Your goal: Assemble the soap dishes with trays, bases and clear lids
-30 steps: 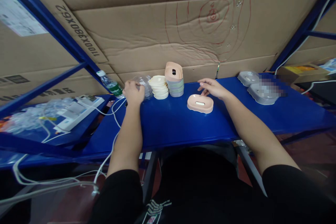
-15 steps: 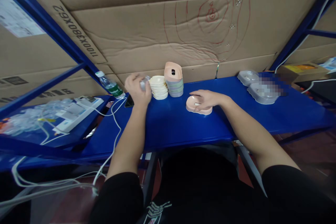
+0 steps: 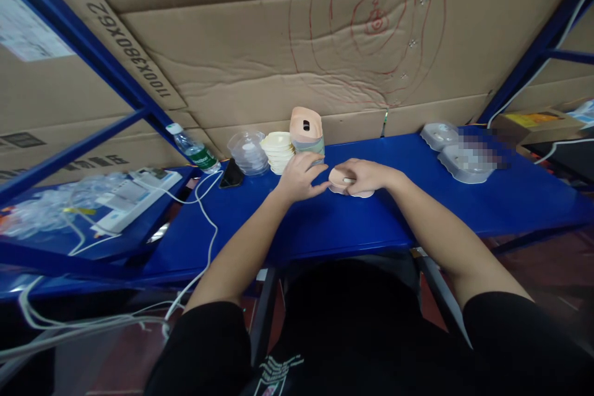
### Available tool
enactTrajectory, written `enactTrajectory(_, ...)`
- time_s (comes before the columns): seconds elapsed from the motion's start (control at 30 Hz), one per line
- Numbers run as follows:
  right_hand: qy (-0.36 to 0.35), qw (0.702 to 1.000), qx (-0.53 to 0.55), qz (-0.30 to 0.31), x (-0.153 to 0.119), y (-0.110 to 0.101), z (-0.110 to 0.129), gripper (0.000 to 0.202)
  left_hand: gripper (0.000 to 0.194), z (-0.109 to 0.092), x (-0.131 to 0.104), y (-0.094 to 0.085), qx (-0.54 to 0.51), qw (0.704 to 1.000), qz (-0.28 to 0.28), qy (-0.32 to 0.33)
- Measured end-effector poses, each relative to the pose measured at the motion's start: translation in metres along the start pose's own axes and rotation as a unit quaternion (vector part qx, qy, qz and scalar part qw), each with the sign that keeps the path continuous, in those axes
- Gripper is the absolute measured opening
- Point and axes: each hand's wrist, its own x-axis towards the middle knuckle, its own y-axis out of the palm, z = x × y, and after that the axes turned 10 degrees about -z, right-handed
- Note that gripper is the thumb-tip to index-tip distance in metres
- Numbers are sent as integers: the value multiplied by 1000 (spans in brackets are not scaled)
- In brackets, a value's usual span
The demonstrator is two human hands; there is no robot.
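Note:
A small pink two-lobed plastic container with a pale rim lies on the blue table. Over its right part rests my right hand, its fingers curled down onto the top beside a small whitish piece. My left hand is just left of the container, with thumb and fingers apart and nothing between them. Behind this hand are a stack of cream-coloured trays and a taller stack topped by a pink tray with a dark slot. Clear plastic bowls stand nested to their left.
Clear two-lobed containers sit at the right. A water bottle, a dark phone-like object and white cables are at the left. A cardboard wall closes the back, between blue frame posts.
My left hand has moved right and nearer, from the clear bowls to beside the pink container, uncovering the bowls. My right hand stays on the container.

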Motion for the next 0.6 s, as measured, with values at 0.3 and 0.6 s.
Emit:
enactTrajectory(0.3,101,917,378,74,2,-11,-7,56,73,-14,4,3,-14,994,51,94)
enactTrajectory(0.6,211,804,529,172,-5,-5,-11,52,67,-21,4,7,1,995,50,90)
